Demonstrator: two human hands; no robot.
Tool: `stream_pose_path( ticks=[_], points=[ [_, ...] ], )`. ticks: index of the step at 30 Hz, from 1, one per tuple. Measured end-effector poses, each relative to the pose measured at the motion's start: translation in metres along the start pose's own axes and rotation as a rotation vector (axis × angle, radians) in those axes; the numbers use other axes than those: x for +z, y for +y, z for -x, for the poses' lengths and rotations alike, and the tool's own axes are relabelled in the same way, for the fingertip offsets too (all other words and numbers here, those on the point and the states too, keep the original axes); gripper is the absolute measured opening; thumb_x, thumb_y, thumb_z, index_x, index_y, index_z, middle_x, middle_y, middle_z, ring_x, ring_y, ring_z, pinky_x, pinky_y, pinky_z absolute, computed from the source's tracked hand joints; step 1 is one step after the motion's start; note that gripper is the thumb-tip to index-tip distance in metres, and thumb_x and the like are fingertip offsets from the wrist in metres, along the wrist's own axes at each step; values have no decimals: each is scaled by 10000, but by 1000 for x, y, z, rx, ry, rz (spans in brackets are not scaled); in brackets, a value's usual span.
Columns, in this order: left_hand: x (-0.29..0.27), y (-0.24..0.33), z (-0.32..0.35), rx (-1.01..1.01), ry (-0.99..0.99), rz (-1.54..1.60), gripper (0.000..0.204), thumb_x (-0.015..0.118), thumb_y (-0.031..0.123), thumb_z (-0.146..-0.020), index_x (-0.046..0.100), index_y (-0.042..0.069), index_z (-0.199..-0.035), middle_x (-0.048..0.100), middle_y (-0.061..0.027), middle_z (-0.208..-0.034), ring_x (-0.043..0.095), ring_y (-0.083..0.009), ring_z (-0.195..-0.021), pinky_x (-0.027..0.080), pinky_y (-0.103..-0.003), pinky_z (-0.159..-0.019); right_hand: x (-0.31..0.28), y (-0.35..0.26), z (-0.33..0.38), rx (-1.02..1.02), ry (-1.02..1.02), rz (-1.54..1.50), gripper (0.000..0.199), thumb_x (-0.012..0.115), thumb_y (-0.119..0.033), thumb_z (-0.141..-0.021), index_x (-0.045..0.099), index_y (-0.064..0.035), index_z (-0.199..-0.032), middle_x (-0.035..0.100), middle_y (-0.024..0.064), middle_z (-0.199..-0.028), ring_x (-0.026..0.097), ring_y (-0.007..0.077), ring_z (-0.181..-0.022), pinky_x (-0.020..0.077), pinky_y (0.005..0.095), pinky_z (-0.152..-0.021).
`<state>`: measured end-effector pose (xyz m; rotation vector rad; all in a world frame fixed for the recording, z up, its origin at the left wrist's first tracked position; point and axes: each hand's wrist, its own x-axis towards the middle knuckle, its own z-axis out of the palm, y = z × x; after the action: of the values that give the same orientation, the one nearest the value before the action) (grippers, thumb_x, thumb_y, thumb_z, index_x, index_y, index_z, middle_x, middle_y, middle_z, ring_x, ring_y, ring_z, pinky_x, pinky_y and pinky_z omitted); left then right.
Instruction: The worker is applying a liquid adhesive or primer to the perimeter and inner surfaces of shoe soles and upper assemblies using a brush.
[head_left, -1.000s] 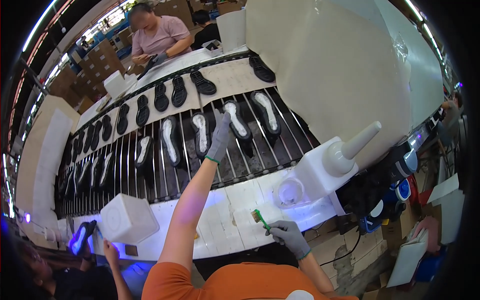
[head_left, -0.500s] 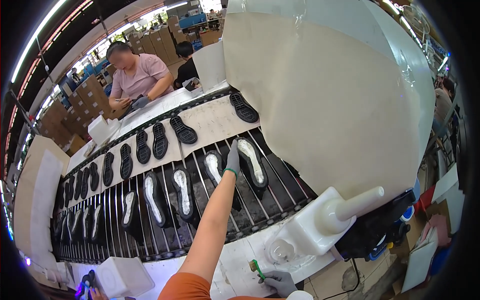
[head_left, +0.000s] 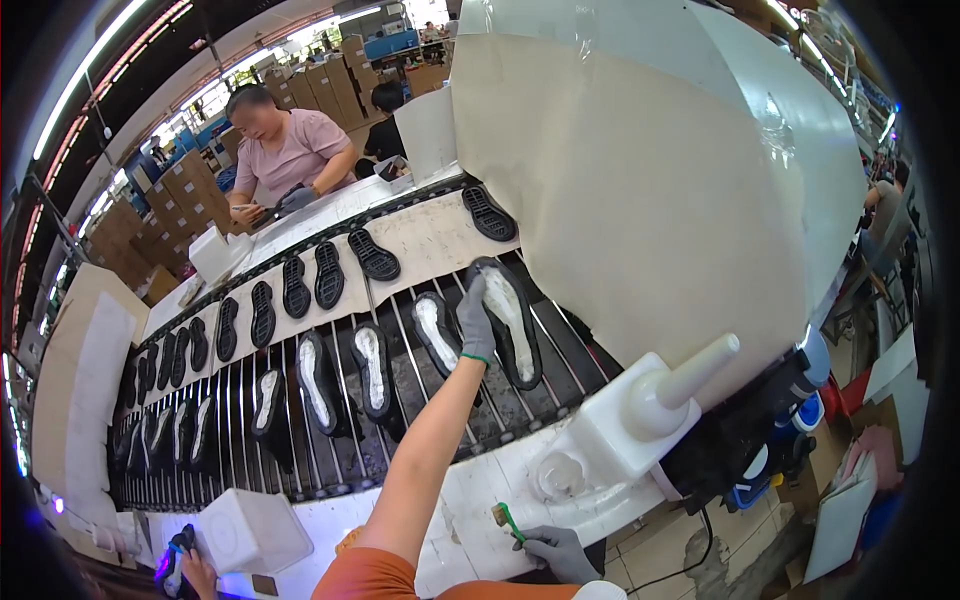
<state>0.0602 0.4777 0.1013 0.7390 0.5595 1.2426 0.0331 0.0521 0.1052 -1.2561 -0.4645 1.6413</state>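
My left hand [head_left: 474, 318], in a grey glove with a green cuff, reaches across a rack of metal bars. Its fingers are closed on the toe end of a black shoe [head_left: 513, 325] that lies bottom up, its underside coated white. Just left of it is another black shoe [head_left: 432, 325] of the same kind. Low in the view, my right hand [head_left: 560, 552], also grey-gloved, grips a small brush [head_left: 508, 522] with a green handle and brownish bristles, held above the white table edge. Part of the right hand's fingers is hidden behind the handle.
Several upturned shoes [head_left: 318, 385] line the bar conveyor [head_left: 290, 440]. Black outsoles [head_left: 329, 275] lie on a beige sheet [head_left: 420, 228] behind. A white spouted container [head_left: 640, 410] stands right, beneath a large beige panel [head_left: 640, 200]. Across sits a co-worker [head_left: 290, 150]; another person's hand [head_left: 200, 575] is lower left.
My left hand's grip has shifted a little, and the shoe's toe end sits slightly higher. The right hand still holds the brush low. The whole view has moved slightly.
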Motion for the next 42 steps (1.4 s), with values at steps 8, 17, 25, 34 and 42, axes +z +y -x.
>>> stream_pose_path(
  ticks=[8, 17, 25, 34, 42],
  points=[
    [41, 196, 116, 198, 119, 474, 479, 485, 456, -946, 536, 121, -1283, 563, -60, -1259, 555, -225, -1119, 391, -389, -1050, 5, -6, 42, -106, 31, 139, 178, 610, -112, -877, 693, 20, -963, 593, 5, -671, 511, 54, -572, 401, 192, -517],
    [-59, 241, 303, 861, 68, -936, 442, 657, 201, -891, 553, -8, -1267, 558, -121, -1278, 506, -233, -1166, 328, -349, -1066, -24, -54, 43, -532, 409, 727, 252, 667, -98, -826, 698, -13, -1060, 648, 29, -729, 546, 79, -590, 433, 239, -534],
    [-116, 139, 398, 545, 443, -626, 348, 708, 87, -848, 609, -21, -1163, 620, -87, -1161, 571, -180, -1026, 438, -348, -948, 2, -61, 32, -560, 670, 1771, 92, 585, -106, -840, 604, -45, -905, 606, 138, -822, 628, 322, -760, 492, 430, -672],
    [-143, 96, 452, 370, 516, -537, 415, 759, 67, -792, 604, -10, -1169, 627, -103, -1149, 600, -209, -1011, 499, -352, -889, 18, -57, 10, -475, 667, 2052, 36, 561, -82, -821, 578, -60, -844, 595, 137, -785, 649, 285, -749, 513, 399, -623],
    [-163, 96, 464, 352, 340, -837, 563, 705, 164, -849, 472, 24, -1342, 499, -110, -1349, 484, -245, -1199, 371, -380, -1036, -33, -77, 7, -350, 365, 1312, 230, 624, -152, -834, 703, -9, -996, 696, 143, -801, 601, 204, -592, 466, 335, -577]
  ],
)
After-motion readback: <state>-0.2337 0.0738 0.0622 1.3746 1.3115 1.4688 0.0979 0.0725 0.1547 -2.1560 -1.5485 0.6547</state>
